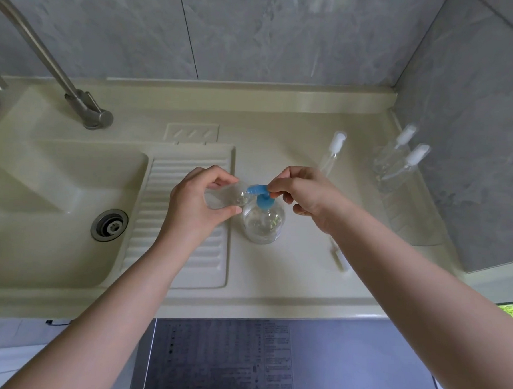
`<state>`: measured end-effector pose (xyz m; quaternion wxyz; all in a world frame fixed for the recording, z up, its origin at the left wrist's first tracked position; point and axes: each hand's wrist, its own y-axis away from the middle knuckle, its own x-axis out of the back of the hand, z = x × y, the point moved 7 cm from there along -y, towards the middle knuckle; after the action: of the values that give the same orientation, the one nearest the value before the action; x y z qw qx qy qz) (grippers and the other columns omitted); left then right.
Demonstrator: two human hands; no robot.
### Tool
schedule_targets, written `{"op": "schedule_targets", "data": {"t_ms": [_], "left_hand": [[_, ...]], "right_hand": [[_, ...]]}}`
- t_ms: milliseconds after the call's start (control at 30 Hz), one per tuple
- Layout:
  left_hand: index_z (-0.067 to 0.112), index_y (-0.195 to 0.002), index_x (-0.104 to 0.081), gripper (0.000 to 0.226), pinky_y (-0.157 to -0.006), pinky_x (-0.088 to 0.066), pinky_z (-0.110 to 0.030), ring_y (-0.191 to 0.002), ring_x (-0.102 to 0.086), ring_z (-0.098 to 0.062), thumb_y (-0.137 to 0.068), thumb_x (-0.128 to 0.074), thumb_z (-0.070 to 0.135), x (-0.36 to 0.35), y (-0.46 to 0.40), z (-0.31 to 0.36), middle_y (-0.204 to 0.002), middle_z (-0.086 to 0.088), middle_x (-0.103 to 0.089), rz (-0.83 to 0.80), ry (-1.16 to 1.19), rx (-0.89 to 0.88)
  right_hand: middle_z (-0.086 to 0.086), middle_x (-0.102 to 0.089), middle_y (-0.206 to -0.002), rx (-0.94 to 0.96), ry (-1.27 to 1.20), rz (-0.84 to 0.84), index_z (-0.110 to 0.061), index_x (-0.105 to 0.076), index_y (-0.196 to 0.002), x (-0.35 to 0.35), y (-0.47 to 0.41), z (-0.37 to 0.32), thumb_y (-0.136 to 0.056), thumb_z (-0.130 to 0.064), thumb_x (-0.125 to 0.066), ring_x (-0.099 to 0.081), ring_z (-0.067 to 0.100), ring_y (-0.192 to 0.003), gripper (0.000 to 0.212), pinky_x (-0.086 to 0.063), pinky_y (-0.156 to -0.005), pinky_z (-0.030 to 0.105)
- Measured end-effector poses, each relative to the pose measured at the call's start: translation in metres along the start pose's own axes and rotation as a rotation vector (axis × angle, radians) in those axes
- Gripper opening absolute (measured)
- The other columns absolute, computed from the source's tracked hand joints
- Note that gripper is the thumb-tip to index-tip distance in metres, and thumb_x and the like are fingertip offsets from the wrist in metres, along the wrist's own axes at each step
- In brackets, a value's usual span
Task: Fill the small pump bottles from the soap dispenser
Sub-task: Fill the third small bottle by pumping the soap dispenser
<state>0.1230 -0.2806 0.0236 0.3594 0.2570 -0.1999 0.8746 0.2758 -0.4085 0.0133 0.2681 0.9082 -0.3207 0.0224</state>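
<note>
A clear soap dispenser (262, 224) with a blue pump head (259, 194) stands on the cream counter, just right of the ribbed drainboard. My left hand (198, 197) grips a small clear bottle (228, 196), tilted on its side with its open mouth at the blue spout. My right hand (305, 197) pinches the back of the blue pump head. A white pump insert (338, 255) lies on the counter under my right forearm. Three more small pump bottles stand at the right: one (333, 152) behind my right hand, two (399, 160) by the wall.
A sink basin (49, 207) with a metal drain (109, 224) fills the left side, and a steel faucet (62, 77) rises behind it. Grey tiled walls close off the back and right. A dark appliance top (285, 362) sits below the counter's front edge.
</note>
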Motion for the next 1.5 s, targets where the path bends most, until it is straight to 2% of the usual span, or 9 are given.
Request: {"op": "schedule_targets", "data": {"t_ms": [233,400,500,767,933,1133,1300,1500], "left_hand": [[0.029,-0.097,-0.069,0.045,-0.093,-0.048,-0.027,-0.098,-0.063,-0.007,-0.061,-0.092,0.015,0.001,-0.0014,0.0012,-0.102,0.012,-0.065,0.011,-0.008,-0.018],[0.029,-0.096,-0.069,0.045,-0.092,-0.048,-0.025,-0.097,-0.063,-0.006,-0.061,-0.092,0.015,0.0012,-0.0016,0.0021,-0.102,0.012,-0.065,0.008,-0.006,-0.008],[0.029,-0.096,-0.069,0.045,-0.092,-0.048,-0.025,-0.098,-0.063,-0.007,-0.061,-0.092,0.015,0.0017,-0.0013,0.0017,-0.103,0.011,-0.065,0.015,0.005,-0.004],[0.029,-0.097,-0.068,0.044,-0.092,-0.049,-0.027,-0.097,-0.062,-0.006,-0.061,-0.092,0.016,0.0006,-0.0004,0.0016,-0.102,0.012,-0.065,0.006,-0.013,-0.002],[0.029,-0.097,-0.068,0.044,-0.092,-0.048,-0.025,-0.099,-0.063,-0.006,-0.062,-0.091,0.016,0.0005,-0.0007,0.0006,-0.104,0.011,-0.065,0.008,-0.003,0.005],[0.029,-0.097,-0.068,0.044,-0.09,-0.046,-0.021,-0.099,-0.062,-0.005,-0.062,-0.091,0.016,0.0021,-0.0017,0.0014,-0.103,0.012,-0.066,0.006,-0.007,0.01],[0.028,-0.097,-0.068,0.044,-0.091,-0.048,-0.023,-0.099,-0.062,-0.007,-0.062,-0.091,0.016,-0.0005,-0.0006,0.0003,-0.104,0.011,-0.066,-0.006,0.003,0.016],[0.029,-0.098,-0.068,0.044,-0.091,-0.048,-0.024,-0.099,-0.062,-0.006,-0.062,-0.092,0.016,0.0004,-0.0012,0.001,-0.104,0.012,-0.066,-0.011,0.001,0.014]], "right_hand": [[-0.006,-0.065,-0.065,0.01,0.028,0.029,-0.019,-0.057,-0.067,-0.0025,-0.0002,-0.001,-0.084,-0.01,-0.066,-0.04,0.014,-0.062,0.021,-0.027,-0.049,0.021],[-0.005,-0.066,-0.069,-0.01,0.058,-0.001,-0.019,-0.061,-0.068,0.0019,-0.001,-0.006,-0.082,-0.009,-0.068,-0.043,0.012,-0.063,0.018,-0.029,-0.047,0.018],[-0.004,-0.066,-0.07,-0.013,0.047,0.01,-0.019,-0.06,-0.068,0.0006,-0.002,-0.0033,-0.082,-0.009,-0.067,-0.043,0.012,-0.063,0.019,-0.028,-0.049,0.021],[-0.009,-0.064,-0.062,-0.002,0.096,-0.012,-0.019,-0.061,-0.068,0.0016,-0.0023,-0.0069,-0.081,-0.008,-0.068,-0.042,0.011,-0.063,0.018,-0.029,-0.049,0.019],[-0.004,-0.065,-0.07,-0.016,0.045,0.002,-0.02,-0.057,-0.066,-0.0003,-0.0024,-0.0022,-0.082,-0.009,-0.066,-0.043,0.012,-0.063,0.021,-0.029,-0.052,0.023],[-0.005,-0.065,-0.067,-0.011,0.06,-0.002,-0.019,-0.061,-0.067,0.0016,-0.003,-0.0066,-0.081,-0.008,-0.067,-0.042,0.012,-0.064,0.019,-0.029,-0.048,0.019],[-0.005,-0.067,-0.072,-0.023,0.059,0.005,-0.022,-0.059,-0.067,0.0011,-0.0026,0.001,-0.083,-0.012,-0.068,-0.043,0.013,-0.066,0.021,-0.03,-0.053,0.023],[-0.004,-0.065,-0.07,0.008,0.082,0.008,-0.019,-0.06,-0.068,0.0023,-0.002,-0.0072,-0.081,-0.009,-0.068,-0.042,0.013,-0.065,0.019,-0.029,-0.049,0.02]]}}
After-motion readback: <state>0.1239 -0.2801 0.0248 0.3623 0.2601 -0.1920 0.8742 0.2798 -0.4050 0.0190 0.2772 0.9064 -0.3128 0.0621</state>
